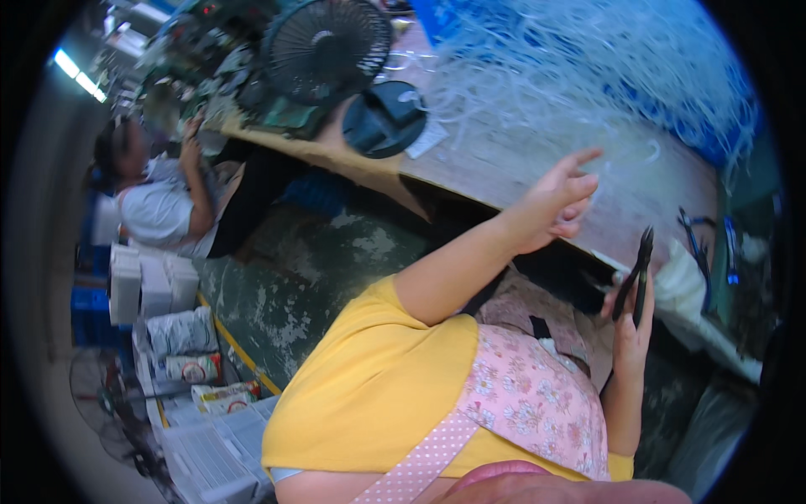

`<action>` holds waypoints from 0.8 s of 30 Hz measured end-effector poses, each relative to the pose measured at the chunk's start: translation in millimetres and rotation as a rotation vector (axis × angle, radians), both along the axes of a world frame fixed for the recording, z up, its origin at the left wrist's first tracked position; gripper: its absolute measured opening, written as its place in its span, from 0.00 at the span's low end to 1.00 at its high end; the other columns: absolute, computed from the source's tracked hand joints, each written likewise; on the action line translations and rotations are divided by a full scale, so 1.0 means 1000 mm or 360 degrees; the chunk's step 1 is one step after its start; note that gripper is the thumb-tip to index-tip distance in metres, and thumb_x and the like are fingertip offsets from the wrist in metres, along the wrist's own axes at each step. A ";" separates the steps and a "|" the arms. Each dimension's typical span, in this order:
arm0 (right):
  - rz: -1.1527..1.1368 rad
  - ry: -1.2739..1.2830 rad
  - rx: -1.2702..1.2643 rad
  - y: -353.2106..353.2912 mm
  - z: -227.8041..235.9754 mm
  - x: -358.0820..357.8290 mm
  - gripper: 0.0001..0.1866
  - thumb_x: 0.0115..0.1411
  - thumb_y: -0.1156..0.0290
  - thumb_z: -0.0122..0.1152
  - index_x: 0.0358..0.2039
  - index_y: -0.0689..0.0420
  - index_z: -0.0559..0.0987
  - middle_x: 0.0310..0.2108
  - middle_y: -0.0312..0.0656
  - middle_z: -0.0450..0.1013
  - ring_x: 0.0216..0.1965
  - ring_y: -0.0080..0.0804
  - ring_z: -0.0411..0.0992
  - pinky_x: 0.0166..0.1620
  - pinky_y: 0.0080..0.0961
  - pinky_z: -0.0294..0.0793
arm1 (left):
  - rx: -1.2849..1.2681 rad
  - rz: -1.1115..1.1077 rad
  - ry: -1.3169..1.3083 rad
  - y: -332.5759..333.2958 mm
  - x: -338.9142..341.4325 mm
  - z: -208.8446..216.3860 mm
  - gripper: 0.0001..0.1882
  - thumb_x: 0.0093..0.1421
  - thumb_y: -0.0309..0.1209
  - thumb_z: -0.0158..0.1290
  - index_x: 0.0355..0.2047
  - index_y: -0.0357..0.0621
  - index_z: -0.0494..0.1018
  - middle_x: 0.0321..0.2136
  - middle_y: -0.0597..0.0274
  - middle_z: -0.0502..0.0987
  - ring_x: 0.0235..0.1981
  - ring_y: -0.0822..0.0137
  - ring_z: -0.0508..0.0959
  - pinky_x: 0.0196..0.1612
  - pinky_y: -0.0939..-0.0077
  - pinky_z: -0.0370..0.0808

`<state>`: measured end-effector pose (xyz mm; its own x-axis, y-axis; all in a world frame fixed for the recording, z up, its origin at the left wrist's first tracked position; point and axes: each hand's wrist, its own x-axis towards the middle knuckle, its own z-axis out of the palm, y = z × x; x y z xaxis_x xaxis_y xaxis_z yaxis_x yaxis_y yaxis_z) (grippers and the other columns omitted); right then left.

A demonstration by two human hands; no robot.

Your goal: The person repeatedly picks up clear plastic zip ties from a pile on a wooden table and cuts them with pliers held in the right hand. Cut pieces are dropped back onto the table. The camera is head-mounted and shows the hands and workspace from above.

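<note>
My left hand (556,204) reaches over the table edge, its index finger stretched out and the other fingers loosely bent. I see nothing held in it. My right hand (631,336), nearer to me and further right, is closed around the dark handles of a pair of cutting pliers (636,273). The pliers' jaws point up and away from me. Beyond my left hand a large tangled heap of clear, thin plastic strands (588,67) spreads over the table and blue sheeting. A small curved clear piece (653,151) lies apart from the heap.
More pliers (697,244) and a blue-handled tool (731,252) lie at the right, near white cloth or bagging (682,281). A black fan (327,50) and its round base (384,119) stand at the far left of the table (495,164). Another person (168,197) sits beyond; boxes (206,458) stand lower left.
</note>
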<state>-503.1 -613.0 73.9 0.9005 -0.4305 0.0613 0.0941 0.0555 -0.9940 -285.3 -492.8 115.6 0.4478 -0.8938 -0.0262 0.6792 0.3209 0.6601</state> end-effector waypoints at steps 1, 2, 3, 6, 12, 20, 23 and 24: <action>-0.0044 -0.0183 -0.0042 0.001 0.000 0.003 0.52 0.55 0.43 0.60 0.68 0.61 0.47 0.50 0.44 0.62 0.44 0.30 0.63 0.48 0.28 0.64 | 0.0055 0.0036 -0.0246 0.001 -0.006 -0.004 0.36 0.59 0.32 0.55 0.66 0.45 0.53 0.37 0.68 0.62 0.20 0.81 0.63 0.17 0.90 0.60; -0.0146 -0.0299 -0.0159 -0.001 0.001 0.005 0.54 0.53 0.44 0.62 0.68 0.60 0.44 0.53 0.44 0.59 0.47 0.35 0.63 0.51 0.33 0.63 | 0.0055 0.0085 -0.0490 0.002 -0.010 -0.009 0.39 0.57 0.31 0.58 0.66 0.45 0.52 0.38 0.68 0.61 0.20 0.82 0.64 0.17 0.90 0.60; -0.0195 -0.0399 -0.0281 -0.001 0.002 0.005 0.55 0.53 0.46 0.63 0.68 0.62 0.43 0.57 0.44 0.55 0.50 0.37 0.62 0.54 0.37 0.61 | 0.0066 0.0024 -0.0425 0.003 -0.013 -0.014 0.45 0.52 0.28 0.62 0.67 0.44 0.50 0.39 0.67 0.60 0.22 0.82 0.65 0.18 0.89 0.61; -0.0222 -0.0461 -0.0528 0.001 0.005 0.011 0.53 0.53 0.57 0.64 0.68 0.65 0.41 0.59 0.46 0.56 0.51 0.37 0.62 0.58 0.36 0.59 | 0.0196 -0.0169 -0.0354 0.005 -0.028 -0.032 0.44 0.54 0.31 0.61 0.68 0.45 0.50 0.40 0.67 0.59 0.24 0.81 0.65 0.22 0.88 0.63; 0.0038 -0.0446 -0.0266 0.002 0.017 0.027 0.51 0.51 0.66 0.63 0.68 0.66 0.44 0.58 0.46 0.57 0.50 0.31 0.63 0.56 0.29 0.63 | 0.0454 -0.0044 -0.1722 0.007 -0.059 -0.050 0.39 0.63 0.40 0.52 0.69 0.48 0.47 0.46 0.56 0.62 0.34 0.72 0.65 0.42 0.79 0.68; -0.0012 -0.0040 -0.1108 -0.001 0.042 0.014 0.44 0.42 0.71 0.68 0.63 0.59 0.62 0.50 0.49 0.64 0.43 0.41 0.68 0.47 0.32 0.68 | -0.0546 0.0204 0.0093 0.003 -0.023 -0.034 0.33 0.67 0.45 0.42 0.68 0.51 0.47 0.44 0.57 0.69 0.28 0.71 0.68 0.39 0.72 0.70; 0.0100 0.0091 -0.1429 0.010 0.040 0.012 0.40 0.43 0.75 0.66 0.61 0.53 0.67 0.45 0.48 0.64 0.43 0.46 0.66 0.48 0.37 0.67 | -0.0416 0.0469 0.0275 0.000 -0.025 -0.029 0.30 0.64 0.42 0.44 0.64 0.48 0.54 0.39 0.55 0.69 0.32 0.68 0.69 0.43 0.68 0.68; 0.0098 0.0105 -0.1475 0.013 0.040 0.011 0.40 0.42 0.75 0.65 0.60 0.51 0.68 0.45 0.47 0.65 0.42 0.45 0.66 0.46 0.37 0.66 | -0.0435 0.0484 0.0300 0.000 -0.027 -0.027 0.29 0.64 0.41 0.44 0.63 0.48 0.54 0.39 0.55 0.69 0.33 0.67 0.69 0.44 0.68 0.67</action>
